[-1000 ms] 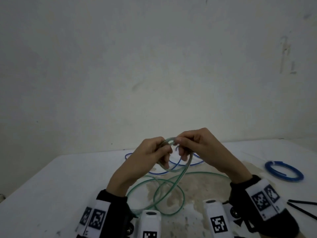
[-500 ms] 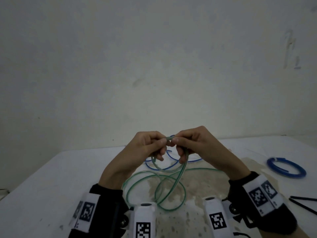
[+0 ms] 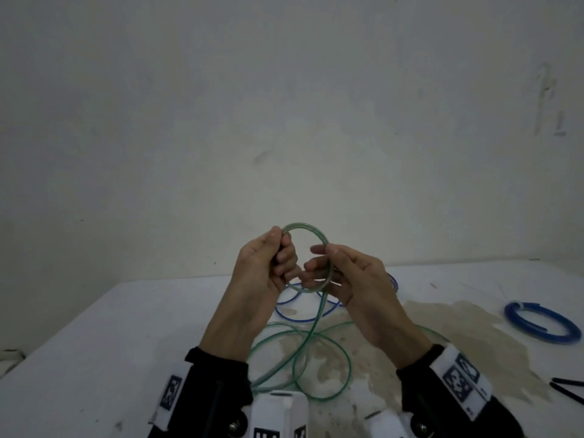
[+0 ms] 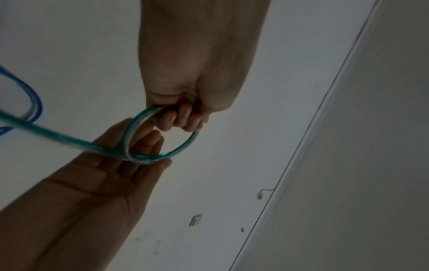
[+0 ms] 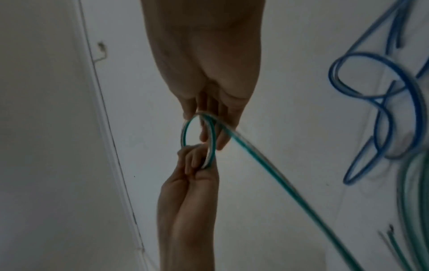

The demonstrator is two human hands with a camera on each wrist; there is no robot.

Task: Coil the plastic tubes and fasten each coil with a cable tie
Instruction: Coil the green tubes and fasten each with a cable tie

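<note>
the left hand (image 3: 262,267) was curled tight on the green tube (image 3: 311,335), and the right hand (image 3: 357,279) pinched the same tube, so that a small loop (image 3: 308,257) stood nearly upright between the two hands, above the white bench (image 3: 94,358). from the bottom of the loop the tube ran down toward the person into loose turns lying flat on the bench. a loose blue tube (image 3: 294,316) lay behind it, a blue coil (image 3: 542,322) lay flat far to the right, and the square codes on the wrist bands (image 3: 459,379) gave no words to read.

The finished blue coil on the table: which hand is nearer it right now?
Right. The right hand is raised over mid-table on the blue coil's side, well short of it; the left hand is beyond it, farther away.
</note>
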